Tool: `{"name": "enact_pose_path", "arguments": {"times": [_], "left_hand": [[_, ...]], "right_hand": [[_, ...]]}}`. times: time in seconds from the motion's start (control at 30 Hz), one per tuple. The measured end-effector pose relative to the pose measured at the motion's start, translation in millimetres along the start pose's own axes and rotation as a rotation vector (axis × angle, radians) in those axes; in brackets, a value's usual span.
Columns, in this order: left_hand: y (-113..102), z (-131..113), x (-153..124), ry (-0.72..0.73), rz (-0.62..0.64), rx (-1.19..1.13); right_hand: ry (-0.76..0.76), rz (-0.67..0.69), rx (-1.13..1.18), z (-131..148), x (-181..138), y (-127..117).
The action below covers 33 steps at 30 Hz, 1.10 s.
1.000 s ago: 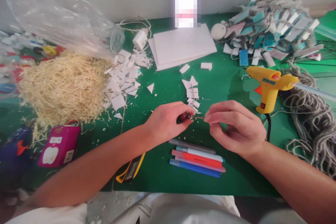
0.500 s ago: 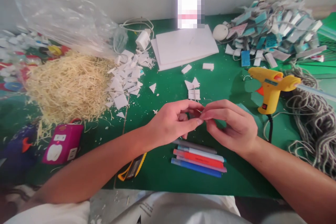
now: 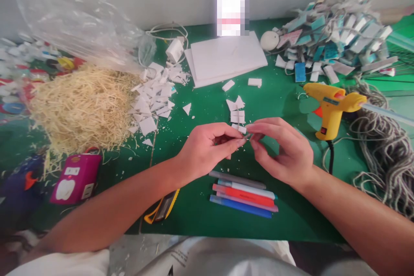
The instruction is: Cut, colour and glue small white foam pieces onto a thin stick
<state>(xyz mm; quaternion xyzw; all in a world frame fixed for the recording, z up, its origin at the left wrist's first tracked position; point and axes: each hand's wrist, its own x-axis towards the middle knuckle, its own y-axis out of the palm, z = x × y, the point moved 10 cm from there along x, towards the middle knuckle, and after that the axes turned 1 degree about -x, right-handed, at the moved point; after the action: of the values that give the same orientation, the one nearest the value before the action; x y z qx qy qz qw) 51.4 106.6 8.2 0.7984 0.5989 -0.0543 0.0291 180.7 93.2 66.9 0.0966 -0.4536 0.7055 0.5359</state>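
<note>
My left hand is closed in a pinch, thumb pressed against the fingers, its tips at the middle of the table. Facing it, my right hand also pinches, thumb and fingertips nearly meeting the left ones. Something thin and small lies between the two sets of fingertips; it is too small to name. Just beyond them, small cut white board pieces lie in a column with a thin cord along them. Several markers lie side by side below my hands.
A yellow glue gun stands at right beside grey cord. White sheets lie behind. At left are straw-like shreds, white scraps, a magenta power box and a yellow cutter knife. Tagged pieces are heaped back right.
The fingertips have drawn slightly apart, with my left hand shifted a little left. Another white piece at the column's near end now shows. The view has shifted slightly.
</note>
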Motion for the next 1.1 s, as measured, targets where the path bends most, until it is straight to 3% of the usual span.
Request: {"name": "enact_pose_path", "arguments": {"times": [0.47, 0.83, 1.1], "left_hand": [[0, -7, 1, 0.035, 0.035, 0.164], [2, 2, 1, -0.043, 0.06, 0.143], [-1, 13, 2, -0.142, 0.055, 0.07]], "right_hand": [[-0.076, 0.088, -0.078, 1, -1, 5], [-0.029, 0.108, -0.019, -5, 0, 8], [-0.011, 0.075, -0.117, -5, -1, 9]]}}
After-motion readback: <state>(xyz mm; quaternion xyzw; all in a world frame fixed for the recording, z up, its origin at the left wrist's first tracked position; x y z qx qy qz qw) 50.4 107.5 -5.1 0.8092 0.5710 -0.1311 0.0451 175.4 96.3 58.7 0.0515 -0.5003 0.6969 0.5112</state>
